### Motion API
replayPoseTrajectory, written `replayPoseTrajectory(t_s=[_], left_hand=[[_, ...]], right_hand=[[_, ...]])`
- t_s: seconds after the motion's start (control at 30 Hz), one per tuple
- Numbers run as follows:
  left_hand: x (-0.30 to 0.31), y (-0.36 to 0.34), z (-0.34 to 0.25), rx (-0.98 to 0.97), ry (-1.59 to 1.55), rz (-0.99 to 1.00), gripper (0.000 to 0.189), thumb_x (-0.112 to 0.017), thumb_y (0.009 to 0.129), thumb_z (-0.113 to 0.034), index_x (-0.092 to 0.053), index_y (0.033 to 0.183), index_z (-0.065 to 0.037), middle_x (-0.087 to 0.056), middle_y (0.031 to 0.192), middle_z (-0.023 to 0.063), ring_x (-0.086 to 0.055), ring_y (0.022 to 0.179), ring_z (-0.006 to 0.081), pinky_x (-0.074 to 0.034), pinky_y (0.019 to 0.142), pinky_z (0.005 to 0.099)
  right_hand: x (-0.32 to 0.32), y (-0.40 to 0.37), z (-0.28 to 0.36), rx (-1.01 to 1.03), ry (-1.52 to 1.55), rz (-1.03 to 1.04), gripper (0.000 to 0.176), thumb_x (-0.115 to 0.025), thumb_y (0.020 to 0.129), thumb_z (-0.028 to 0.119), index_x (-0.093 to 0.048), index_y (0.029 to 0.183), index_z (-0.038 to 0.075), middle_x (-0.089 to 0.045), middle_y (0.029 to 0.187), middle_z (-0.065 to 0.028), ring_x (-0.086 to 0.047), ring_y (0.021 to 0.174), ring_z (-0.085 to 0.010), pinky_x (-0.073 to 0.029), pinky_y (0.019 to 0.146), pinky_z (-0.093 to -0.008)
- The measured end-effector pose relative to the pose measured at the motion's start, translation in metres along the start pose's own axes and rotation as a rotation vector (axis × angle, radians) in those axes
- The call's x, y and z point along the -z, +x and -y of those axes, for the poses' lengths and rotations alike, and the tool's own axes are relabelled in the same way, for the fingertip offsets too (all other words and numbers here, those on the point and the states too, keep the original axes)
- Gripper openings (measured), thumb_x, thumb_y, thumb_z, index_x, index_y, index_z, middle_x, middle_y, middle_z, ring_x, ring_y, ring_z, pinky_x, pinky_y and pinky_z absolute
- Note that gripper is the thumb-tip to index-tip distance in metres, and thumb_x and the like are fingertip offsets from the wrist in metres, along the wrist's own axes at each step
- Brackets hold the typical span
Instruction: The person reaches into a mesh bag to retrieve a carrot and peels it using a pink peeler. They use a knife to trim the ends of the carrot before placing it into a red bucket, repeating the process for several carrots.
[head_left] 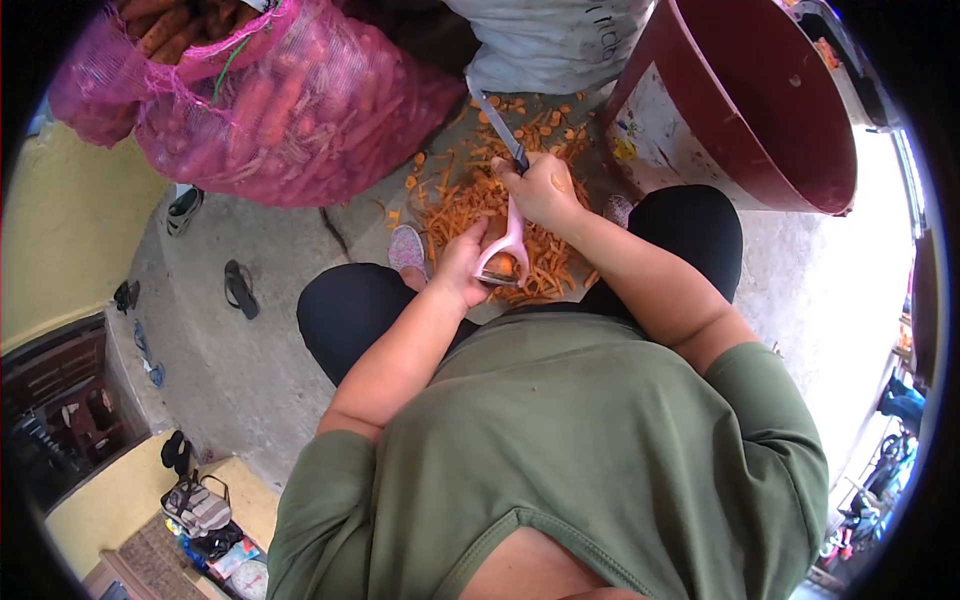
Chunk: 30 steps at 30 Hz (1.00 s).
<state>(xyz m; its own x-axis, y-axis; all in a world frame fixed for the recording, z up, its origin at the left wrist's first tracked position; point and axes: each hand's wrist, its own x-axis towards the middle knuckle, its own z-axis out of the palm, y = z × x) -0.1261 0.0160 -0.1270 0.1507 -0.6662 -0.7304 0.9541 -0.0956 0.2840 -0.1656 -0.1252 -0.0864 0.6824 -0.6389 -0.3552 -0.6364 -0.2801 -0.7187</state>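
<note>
My right hand (543,190) grips a pink peeler (508,240) by its handle, and a knife blade (497,124) sticks out of the same fist, pointing away from me. My left hand (460,268) holds a carrot (502,265), whose orange end shows inside the peeler's head. Both hands are over my lap, above a heap of orange peelings (480,205) on the concrete floor between my feet.
A pink mesh sack of carrots (285,110) lies ahead on the left, a white sack (545,40) behind the peelings. A large dark red tub (750,100) stands on the right. Flip-flops (240,288) lie on the floor at left.
</note>
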Motion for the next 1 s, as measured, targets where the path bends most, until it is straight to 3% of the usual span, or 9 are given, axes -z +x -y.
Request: replayPoseTrajectory(t_s=[0.03,0.13,0.23,0.4,0.47,0.57,0.63,0.67,1.0], left_hand=[[0.008,0.005,0.004,-0.024,0.017,0.011,0.026,-0.042,0.084,-0.032,-0.049,0.095,-0.010,-0.052,0.078,0.0034,-0.053,0.065,0.0167,-0.046,0.055,0.0324],[0.006,0.000,0.003,0.016,0.058,0.023,0.026,-0.042,0.084,-0.032,-0.048,0.094,-0.009,-0.052,0.078,0.0055,-0.053,0.065,0.0195,-0.046,0.056,0.0340],[0.009,-0.004,-0.001,0.048,0.035,0.013,0.028,-0.037,0.085,-0.032,-0.046,0.096,-0.007,-0.052,0.079,0.0088,-0.053,0.069,0.0229,-0.046,0.059,0.0356],[0.022,0.012,0.000,0.021,-0.066,0.047,0.030,-0.029,0.088,-0.033,-0.045,0.093,-0.008,-0.051,0.083,0.0090,-0.053,0.071,0.0221,-0.045,0.062,0.0372],[0.008,0.006,0.000,0.030,-0.105,-0.020,0.031,-0.029,0.088,-0.034,-0.046,0.094,-0.009,-0.051,0.087,0.0085,-0.052,0.075,0.0220,-0.045,0.066,0.0399],[0.015,0.011,0.000,-0.026,-0.113,-0.032,0.029,-0.031,0.087,-0.033,-0.046,0.095,-0.009,-0.051,0.089,0.0079,-0.052,0.079,0.0215,-0.044,0.072,0.0414],[0.014,0.003,-0.009,-0.039,-0.083,0.002,0.028,-0.033,0.087,-0.034,-0.047,0.097,-0.011,-0.052,0.090,0.0043,-0.052,0.080,0.0177,-0.044,0.067,0.0358],[0.014,0.002,-0.010,-0.063,-0.068,0.078,0.029,-0.034,0.087,-0.034,-0.046,0.098,-0.010,-0.052,0.093,0.0049,-0.052,0.082,0.0181,-0.044,0.068,0.0351],[-0.001,0.005,-0.007,-0.081,-0.019,-0.014,0.031,-0.034,0.087,-0.031,-0.044,0.102,-0.006,-0.052,0.091,0.0086,-0.053,0.082,0.0194,-0.044,0.075,0.0344]], right_hand=[[0.001,0.006,-0.003,-0.059,0.073,0.024,0.035,-0.056,0.072,0.039,-0.060,0.075,0.004,-0.059,0.068,-0.0153,-0.058,0.068,-0.0297,-0.044,0.064,-0.0355],[0.005,0.058,-0.040,-0.170,-0.032,-0.332,0.036,-0.055,0.073,0.040,-0.060,0.076,0.004,-0.059,0.067,-0.0149,-0.058,0.067,-0.0290,-0.044,0.062,-0.0361],[0.020,0.072,-0.054,-0.220,0.185,-0.379,0.038,-0.054,0.074,0.040,-0.060,0.076,0.002,-0.059,0.067,-0.0154,-0.059,0.068,-0.0289,-0.044,0.062,-0.0362],[0.002,0.011,-0.006,-0.019,0.171,-0.007,0.036,-0.056,0.073,0.037,-0.058,0.070,0.001,-0.056,0.059,-0.0159,-0.056,0.060,-0.0274,-0.042,0.061,-0.0357],[-0.004,-0.004,-0.001,0.084,0.091,0.031,0.036,-0.055,0.074,0.037,-0.058,0.068,0.001,-0.053,0.056,-0.0156,-0.055,0.056,-0.0254,-0.042,0.059,-0.0354],[-0.008,0.013,-0.011,-0.016,0.186,-0.069,0.037,-0.054,0.075,0.036,-0.056,0.067,0.000,-0.053,0.055,-0.0149,-0.055,0.056,-0.0245,-0.041,0.057,-0.0351],[-0.001,0.021,-0.011,-0.067,0.243,-0.137,0.038,-0.054,0.075,0.037,-0.056,0.066,0.000,-0.054,0.055,-0.0142,-0.056,0.057,-0.0247,-0.042,0.057,-0.0348],[0.003,0.025,-0.013,-0.064,0.229,-0.125,0.038,-0.054,0.075,0.037,-0.056,0.066,0.000,-0.054,0.056,-0.0141,-0.056,0.057,-0.0248,-0.042,0.057,-0.0348],[-0.005,0.012,-0.008,-0.024,0.210,0.025,0.035,-0.056,0.073,0.036,-0.058,0.067,0.001,-0.056,0.059,-0.0146,-0.057,0.059,-0.0268,-0.043,0.059,-0.0339]])
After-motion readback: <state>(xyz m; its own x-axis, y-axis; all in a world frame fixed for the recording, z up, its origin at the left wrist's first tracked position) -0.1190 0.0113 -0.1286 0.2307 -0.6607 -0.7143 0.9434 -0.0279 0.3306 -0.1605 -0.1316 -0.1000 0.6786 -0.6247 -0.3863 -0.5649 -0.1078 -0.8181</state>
